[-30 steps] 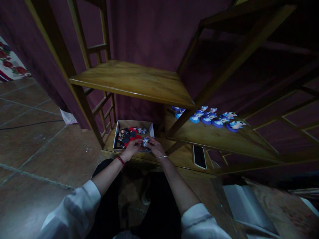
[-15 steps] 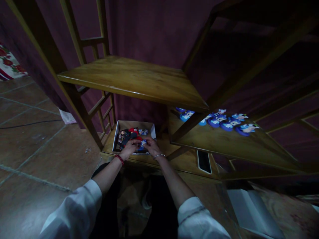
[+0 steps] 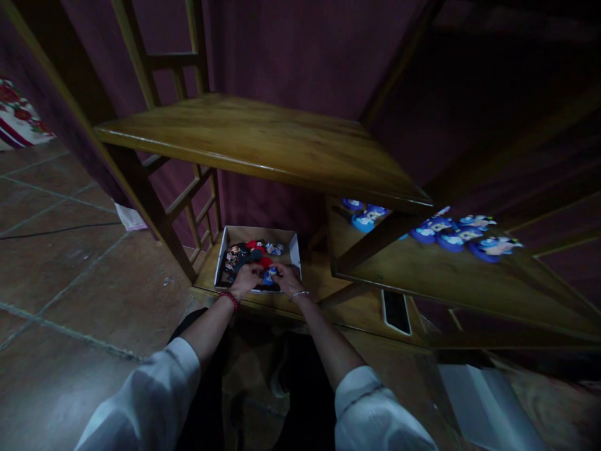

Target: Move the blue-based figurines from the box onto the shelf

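Observation:
Both my hands are at the front of a shallow white cardboard box (image 3: pixel 294 254) on the lowest shelf. Between them is a small blue and white figurine (image 3: pixel 270 275). My left hand (image 3: pixel 247 278) has its fingers closed at the figurine's left side, over the box. On the other side, my right hand (image 3: pixel 287 279) pinches the figurine. Red and black figurines (image 3: pixel 240 254) lie jumbled in the box's left and middle. Another pale blue figurine (image 3: pixel 275 248) rests near the back right of the box.
A wooden shelf board (image 3: pixel 263 138) overhangs the box. To the right, several blue figurines on round bases (image 3: pixel 460 237) stand on a middle shelf (image 3: pixel 422 275). A phone (image 3: pixel 396 311) lies on the lowest shelf. A slanting post (image 3: pixel 375 244) divides the two sides.
The view has shifted slightly, so the shelves and figurines at right appear further right. My hands stay at the box with the blue figurine, which now sits slightly lower.

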`<state>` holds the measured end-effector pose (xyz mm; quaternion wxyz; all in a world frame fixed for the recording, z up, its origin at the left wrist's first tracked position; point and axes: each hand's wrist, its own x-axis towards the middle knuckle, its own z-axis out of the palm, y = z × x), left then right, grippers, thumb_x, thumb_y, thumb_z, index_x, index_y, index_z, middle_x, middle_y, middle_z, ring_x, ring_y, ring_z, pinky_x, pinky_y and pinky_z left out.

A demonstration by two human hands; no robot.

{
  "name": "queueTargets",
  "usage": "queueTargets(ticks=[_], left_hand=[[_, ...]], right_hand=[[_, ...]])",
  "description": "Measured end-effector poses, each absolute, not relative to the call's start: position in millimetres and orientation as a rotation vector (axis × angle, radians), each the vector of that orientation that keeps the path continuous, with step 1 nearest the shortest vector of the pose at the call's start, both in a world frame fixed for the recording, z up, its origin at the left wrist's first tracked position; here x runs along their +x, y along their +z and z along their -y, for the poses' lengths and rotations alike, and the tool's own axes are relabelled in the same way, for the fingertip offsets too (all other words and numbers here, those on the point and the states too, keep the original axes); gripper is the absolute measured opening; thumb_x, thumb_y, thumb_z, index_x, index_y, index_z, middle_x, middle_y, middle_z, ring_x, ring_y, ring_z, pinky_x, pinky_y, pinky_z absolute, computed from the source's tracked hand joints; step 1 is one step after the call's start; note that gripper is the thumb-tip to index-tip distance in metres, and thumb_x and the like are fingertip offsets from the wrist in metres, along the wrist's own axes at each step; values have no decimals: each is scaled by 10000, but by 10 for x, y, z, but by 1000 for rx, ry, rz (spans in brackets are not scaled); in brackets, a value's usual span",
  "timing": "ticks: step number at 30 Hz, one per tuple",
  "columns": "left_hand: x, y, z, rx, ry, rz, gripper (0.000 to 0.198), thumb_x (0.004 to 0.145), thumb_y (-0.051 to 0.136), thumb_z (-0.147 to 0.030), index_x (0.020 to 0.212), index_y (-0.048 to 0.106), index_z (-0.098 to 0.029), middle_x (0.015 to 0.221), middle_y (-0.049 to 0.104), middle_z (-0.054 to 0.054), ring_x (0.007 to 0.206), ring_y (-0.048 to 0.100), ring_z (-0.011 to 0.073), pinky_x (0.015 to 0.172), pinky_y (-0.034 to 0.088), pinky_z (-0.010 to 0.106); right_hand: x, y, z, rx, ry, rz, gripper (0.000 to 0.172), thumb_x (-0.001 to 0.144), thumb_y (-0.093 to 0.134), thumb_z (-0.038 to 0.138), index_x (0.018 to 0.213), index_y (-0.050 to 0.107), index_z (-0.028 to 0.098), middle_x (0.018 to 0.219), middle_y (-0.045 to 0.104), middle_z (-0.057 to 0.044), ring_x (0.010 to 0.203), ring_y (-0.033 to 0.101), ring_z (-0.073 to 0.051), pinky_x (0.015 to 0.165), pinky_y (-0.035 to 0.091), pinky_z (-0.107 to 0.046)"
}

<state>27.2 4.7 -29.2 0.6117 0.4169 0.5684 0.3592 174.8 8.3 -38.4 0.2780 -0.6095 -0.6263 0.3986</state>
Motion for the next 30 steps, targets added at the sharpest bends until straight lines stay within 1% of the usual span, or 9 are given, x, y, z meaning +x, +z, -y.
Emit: queueTargets(ticks=[4,9,12,16,20,25,28,30], left_hand=[[279,-304,-62,929,824,-1292,138,699,509,-54,787,607,-94,707,624,27,657,583,93,618,488,197],[281,-320,-65,1059,740,-1345,169,725,465,-78,774,623,-112,715,633,26,673,590,103,611,482,193],[278,-318,-71,1091,700,-1390,199,723,456,-87,815,630,-113,745,644,38,667,595,111,610,481,202],[268,-319,-78,1095,670,-1398,219,698,460,-76,825,633,-118,742,645,30,664,592,104,591,471,176],[260,-301,-67,1102,630,-1455,203,680,470,-81,783,638,-130,708,637,21,621,580,94,565,457,158],[258,-293,-70,1188,627,-1463,171,669,484,-97,687,645,-151,638,621,12,610,568,100,579,447,161],[253,-313,-92,1259,619,-1488,172,664,484,-95,638,644,-153,576,600,9,617,558,109,601,443,170],[248,-326,-104,1275,614,-1492,177,665,479,-97,638,645,-151,558,591,6,623,555,112,609,442,177]], right_hand=[[1750,-468,-103,-1623,1035,1736,325,615,537,126,919,597,220,742,615,25,699,561,-121,695,456,-258],[1773,-481,-88,-1614,955,1784,315,613,534,105,890,591,246,759,617,34,714,562,-121,718,450,-265],[1781,-453,-79,-1607,899,1832,312,622,525,107,892,590,250,777,618,30,723,559,-127,734,439,-275],[1775,-400,-76,-1597,866,1837,287,612,540,117,858,604,249,741,613,27,693,548,-134,709,431,-276],[1769,-343,-76,-1617,842,1852,292,595,563,119,847,612,259,701,604,32,650,531,-131,669,423,-265],[1771,-259,-70,-1640,815,1979,339,594,552,102,884,611,268,727,616,30,650,532,-131,662,417,-266],[1763,-205,-63,-1570,796,2049,380,602,532,85,918,622,277,769,623,17,681,534,-139,704,413,-278],[1752,-180,-63,-1517,790,2077,387,597,529,71,906,634,278,810,624,12,725,538,-144,746,405,-281]])
